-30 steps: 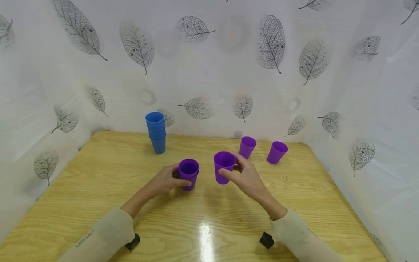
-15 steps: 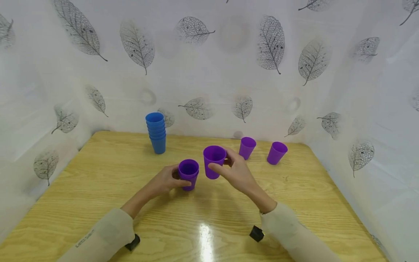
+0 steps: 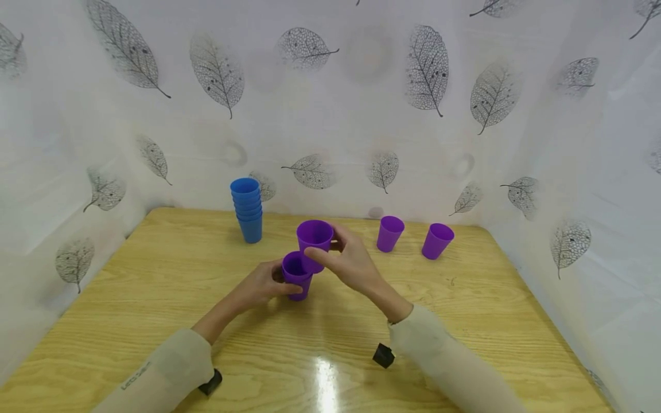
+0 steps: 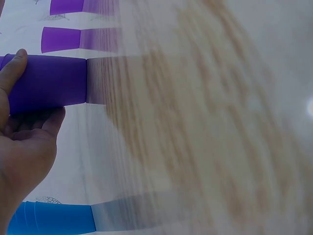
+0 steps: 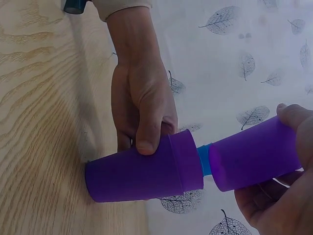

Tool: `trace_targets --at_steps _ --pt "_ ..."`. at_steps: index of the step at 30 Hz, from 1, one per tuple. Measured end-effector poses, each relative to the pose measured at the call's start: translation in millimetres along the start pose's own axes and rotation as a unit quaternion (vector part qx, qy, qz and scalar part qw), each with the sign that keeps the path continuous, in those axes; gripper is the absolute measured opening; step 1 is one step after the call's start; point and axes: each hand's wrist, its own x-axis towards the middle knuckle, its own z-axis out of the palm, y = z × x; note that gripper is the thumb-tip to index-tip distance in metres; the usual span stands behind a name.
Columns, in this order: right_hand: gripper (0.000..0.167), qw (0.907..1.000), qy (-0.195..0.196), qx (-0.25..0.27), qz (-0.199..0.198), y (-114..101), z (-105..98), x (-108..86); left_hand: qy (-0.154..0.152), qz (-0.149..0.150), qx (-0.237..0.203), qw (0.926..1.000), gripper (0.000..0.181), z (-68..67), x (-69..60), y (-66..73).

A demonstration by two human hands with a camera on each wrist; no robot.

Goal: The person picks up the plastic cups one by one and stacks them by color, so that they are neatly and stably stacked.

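Observation:
My left hand grips a purple nested stack of cups, upright on the wooden table; two rims show. Its thumb lies across the front of the stack. In my right hand is one more purple cup, held between thumb and fingers. That cup hangs just above and slightly right of the stack's mouth, partly covering it in the head view. From the right wrist, a small gap shows between the held cup's base and the stack's rim. The left wrist view shows the stack standing on the table.
Two single purple cups, one nearer the middle and one farther right, stand upright at the back. A stack of blue cups stands at the back left. Leaf-patterned cloth hangs behind the wooden table.
My right hand has carried its purple cup leftward and slightly up in the view, from beside the stack to over its mouth. The left hand and its stack have stayed in place.

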Motion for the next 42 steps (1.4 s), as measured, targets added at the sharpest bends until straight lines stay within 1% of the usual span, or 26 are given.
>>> trace_targets --at_steps 6,11,16,21,23,28,34,37,42 --pt "0.052 1.0 0.002 -0.003 -0.003 -0.6 11.9 8.8 0.0 0.003 -0.009 1.0 0.06 0.1 -0.1 0.2" --pt "0.051 0.9999 -0.004 0.013 -0.008 0.1 19.8 14.1 0.001 0.006 -0.008 1.0 0.06 0.2 -0.1 0.6" --pt "0.052 0.9995 -0.01 0.026 -0.015 1.6 25.8 16.2 0.003 0.003 -0.002 1.0 0.059 0.7 0.2 -0.7" --pt "0.051 0.9995 -0.013 0.025 -0.017 4.8 29.7 16.3 0.003 0.011 0.004 0.9999 0.058 0.4 0.0 -2.2" --pt "0.051 0.9995 -0.013 0.023 -0.015 7.0 30.4 16.0 0.001 0.014 0.006 0.9999 0.058 0.2 0.0 -2.9" --pt "0.049 0.9996 -0.014 0.017 -0.016 12.6 30.2 15.0 -0.006 0.011 -0.002 0.9999 0.061 0.1 0.6 -1.9" --pt "0.05 0.9996 -0.016 0.007 -0.02 18.7 27.7 11.7 -0.009 0.007 -0.009 0.9999 0.062 0.3 0.7 -1.6" --pt "0.054 0.9998 -0.008 0.003 -0.018 20.6 25.5 9.5 -0.006 0.005 -0.01 0.9999 0.062 0.9 0.9 -1.9" --pt "0.06 0.9998 0.005 0.012 -0.013 21.4 18.9 5.8 0.005 -0.009 -0.001 0.9999 0.06 1.3 0.2 -0.4"
